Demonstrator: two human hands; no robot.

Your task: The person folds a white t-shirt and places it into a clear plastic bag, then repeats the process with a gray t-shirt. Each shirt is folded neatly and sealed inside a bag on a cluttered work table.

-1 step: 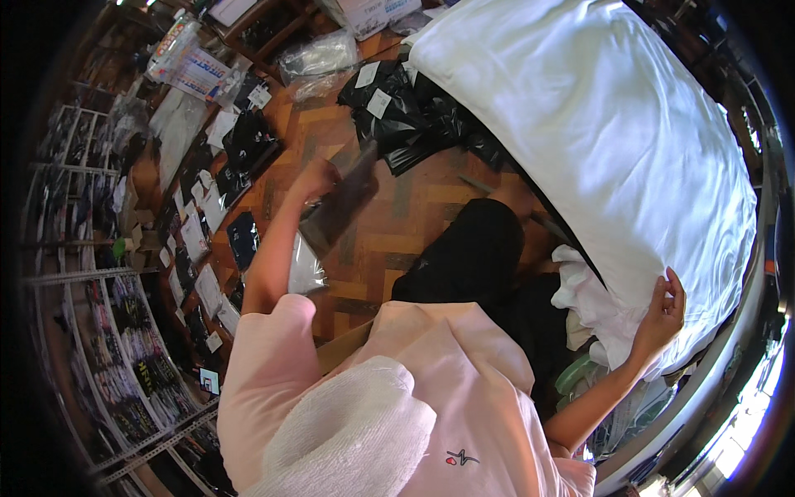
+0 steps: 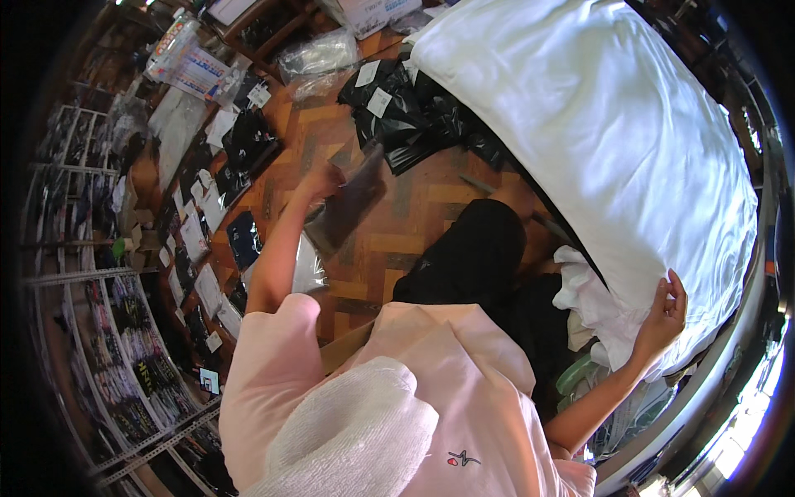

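Note:
In my left hand, held out over the wooden floor, is a dark, flat, shiny plastic packet. The fingers are closed on its near-left edge, and the packet is slanted and blurred by motion. My right hand rests at the near edge of a large white cloth-covered surface, palm down, fingers stretched and slightly apart. It does not grip the cloth. Below the left forearm lies a clear plastic packet with something white inside.
Black plastic parcels with white labels lie ahead on the parquet floor. Rows of packed garments line the left, beside a rack of folded items. Crumpled white cloth hangs by my black-clad leg.
The dark packet has swung slightly to the right and turned, catching more light. My left hand has shifted a little to the right; my right hand stays put.

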